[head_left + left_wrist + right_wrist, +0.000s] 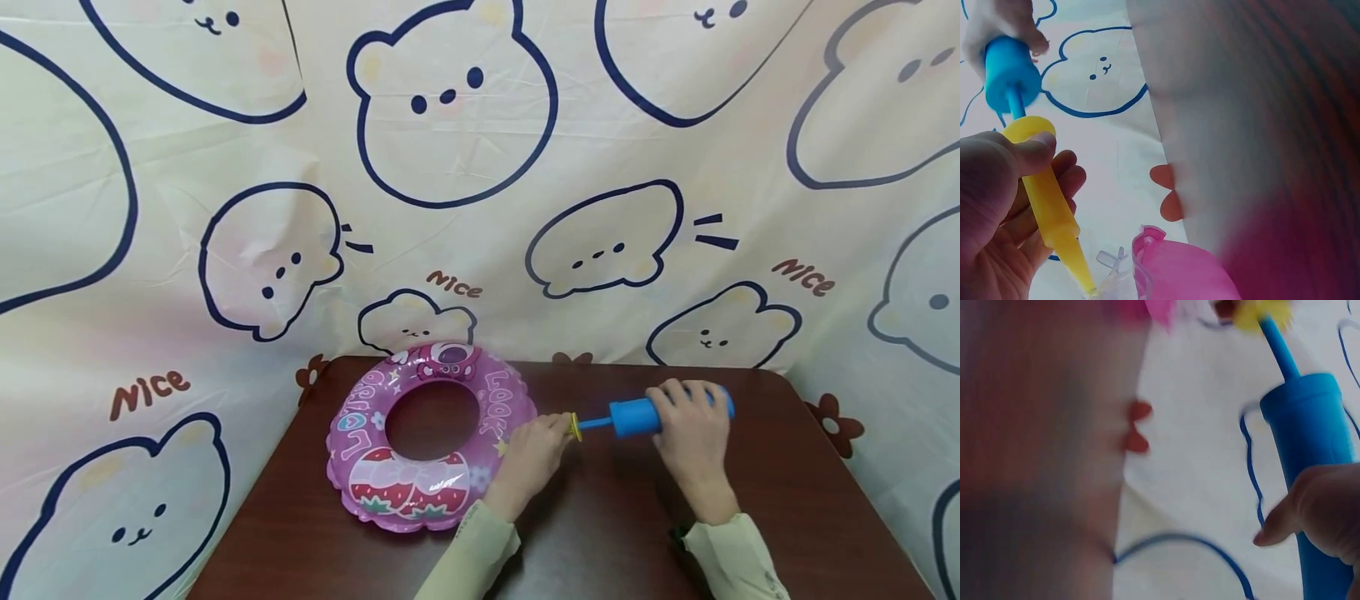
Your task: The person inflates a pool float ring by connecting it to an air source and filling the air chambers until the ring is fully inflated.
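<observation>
A pink inflatable swim ring (408, 492) with strawberry prints and lettering stands at the left of the table, in front of my left hand (534, 458). That hand grips the yellow nozzle (1050, 200) of an air pump, thumb on its round collar. In the left wrist view the nozzle's tip meets a clear valve (1113, 281) beside the ring's pink edge. Around the pump's blue barrel (632, 417) my right hand (693, 425) is wrapped. A stretch of thin blue rod (1280, 350) shows between barrel and yellow collar, so the pump is partly extended.
Under the work lies a dark brown wooden table (600, 533). A pale cloth (450, 250) printed with bear outlines hangs behind it and along both sides, close to the table's back edge. Pale green sleeves (480, 542) cover both forearms.
</observation>
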The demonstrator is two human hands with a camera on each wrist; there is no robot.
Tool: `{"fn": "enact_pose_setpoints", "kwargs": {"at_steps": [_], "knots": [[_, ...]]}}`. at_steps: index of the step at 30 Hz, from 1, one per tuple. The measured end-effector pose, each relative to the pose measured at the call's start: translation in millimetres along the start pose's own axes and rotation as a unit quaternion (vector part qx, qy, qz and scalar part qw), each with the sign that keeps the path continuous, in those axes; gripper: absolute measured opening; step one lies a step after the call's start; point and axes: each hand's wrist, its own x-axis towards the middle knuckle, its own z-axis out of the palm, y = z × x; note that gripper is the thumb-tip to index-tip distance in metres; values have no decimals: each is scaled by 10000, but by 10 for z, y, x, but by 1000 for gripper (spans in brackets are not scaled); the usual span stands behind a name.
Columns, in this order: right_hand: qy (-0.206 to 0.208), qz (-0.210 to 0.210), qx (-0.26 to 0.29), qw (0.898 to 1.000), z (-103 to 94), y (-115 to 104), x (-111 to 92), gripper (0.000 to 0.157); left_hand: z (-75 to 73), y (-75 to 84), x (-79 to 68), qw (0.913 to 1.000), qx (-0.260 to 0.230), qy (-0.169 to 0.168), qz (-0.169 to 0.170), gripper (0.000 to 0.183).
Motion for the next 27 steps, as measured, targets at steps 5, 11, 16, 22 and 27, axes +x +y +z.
{"fn": "enact_pose_setpoints", "kwargs": {"at_steps": [5,11,16,22,27], "knots": [[-22,85,-10,10000,-158,318,17,63,3,-11,0,10000,-55,65,10,23],[-275,234,-153,9992,-281,452,4,68,19,4,-6,10000,-83,38,12,22],[-321,25,-320,9990,-174,289,8,70,27,41,-5,9991,387,10,170,10],[-181,-157,-184,9995,4,-18,1,62,1,88,-8,9968,762,-44,231,13],[-159,-128,-79,9998,125,-246,-48,60,6,104,-20,9954,917,-89,245,24]]}}
